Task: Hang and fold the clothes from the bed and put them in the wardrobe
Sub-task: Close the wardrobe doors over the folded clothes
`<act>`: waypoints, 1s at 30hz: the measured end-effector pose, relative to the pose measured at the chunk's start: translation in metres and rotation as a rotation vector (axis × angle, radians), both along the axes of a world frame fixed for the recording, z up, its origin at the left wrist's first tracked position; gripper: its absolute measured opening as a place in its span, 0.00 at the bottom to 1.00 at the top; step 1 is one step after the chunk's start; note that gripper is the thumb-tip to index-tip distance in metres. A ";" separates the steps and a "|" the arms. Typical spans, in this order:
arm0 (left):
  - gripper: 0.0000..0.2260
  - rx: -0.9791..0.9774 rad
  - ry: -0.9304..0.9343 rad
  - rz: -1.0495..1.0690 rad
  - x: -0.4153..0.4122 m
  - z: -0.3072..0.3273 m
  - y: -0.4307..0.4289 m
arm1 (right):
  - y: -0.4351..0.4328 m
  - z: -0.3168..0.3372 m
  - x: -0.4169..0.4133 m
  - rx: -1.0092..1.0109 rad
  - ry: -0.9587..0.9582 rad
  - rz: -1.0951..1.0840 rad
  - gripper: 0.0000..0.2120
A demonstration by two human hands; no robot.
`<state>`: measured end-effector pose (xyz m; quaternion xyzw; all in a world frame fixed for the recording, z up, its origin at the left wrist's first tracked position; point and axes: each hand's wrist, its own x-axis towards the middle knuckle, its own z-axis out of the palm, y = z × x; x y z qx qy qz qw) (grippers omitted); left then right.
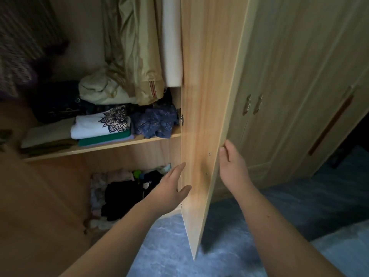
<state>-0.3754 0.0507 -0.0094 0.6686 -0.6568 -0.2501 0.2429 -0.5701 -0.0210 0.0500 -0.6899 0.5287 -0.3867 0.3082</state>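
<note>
Pale wood-grain fills the middle of your view: the wardrobe door (205, 116) stands ajar, swung out toward you; your right hand (232, 166) is curled round its free edge, fingers hooked over it; your left hand (169, 188) is wide and flat, fingers straight, holding nothing, its thumb touching or just beside the door's inner face (can't tell which).

Inside, the shelf (111, 146) carries the task's clothes: a folded white tee (89, 126) w/ a mandala print lies on a folded green piece (103, 139) at the shelf's front edge, abt midway along; a crumpled blue garment (155, 122) lies at the right end, by the hinge; a beige bundle (97, 88) and dark items sit toward the back edge; an olive-beige jacket (131, 47) hangs above, its hem down on the pile. Below the shelf, a loose heap (123, 192) of black and pink clothes lies in the bottom compartment.

Progress, as a judgement: some folding and at least one hanging look done; neither hand carries a garment; the bed is out of view, so what's left there can't be told; the blue garment and bottom heap look unfolded, prob. work remaining; opening vs. closing the door, can't tell.
</note>
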 end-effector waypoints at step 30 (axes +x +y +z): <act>0.11 -0.214 0.783 0.289 0.361 0.008 -0.118 | -0.096 -0.072 0.402 -0.373 0.533 0.411 0.42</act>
